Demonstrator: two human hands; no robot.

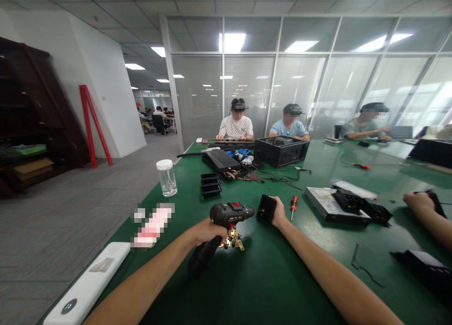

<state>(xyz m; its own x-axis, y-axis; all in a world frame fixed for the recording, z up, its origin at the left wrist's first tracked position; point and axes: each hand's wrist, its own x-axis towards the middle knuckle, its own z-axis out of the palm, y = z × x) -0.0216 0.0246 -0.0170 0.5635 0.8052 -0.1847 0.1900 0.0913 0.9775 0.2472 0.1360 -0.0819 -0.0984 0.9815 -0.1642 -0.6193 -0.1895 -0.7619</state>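
One drill (231, 214) fills the left hand (212, 232); one black part (266, 209) is held in the right hand (278, 212).

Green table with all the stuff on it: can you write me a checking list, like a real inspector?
Surface: green table, shiny.
Things in use: black drill, pointing at a small black box; brass-coloured pieces heaped below.
Clutter: jar, black trays, orange-handled screwdriver, big black case.
Left hand: holds the drill.
Right hand: holds the small box.
Cables: loose red and dark wires beyond the hands.
Surroundings: three people across the table; another person's hand at right; glass wall behind.
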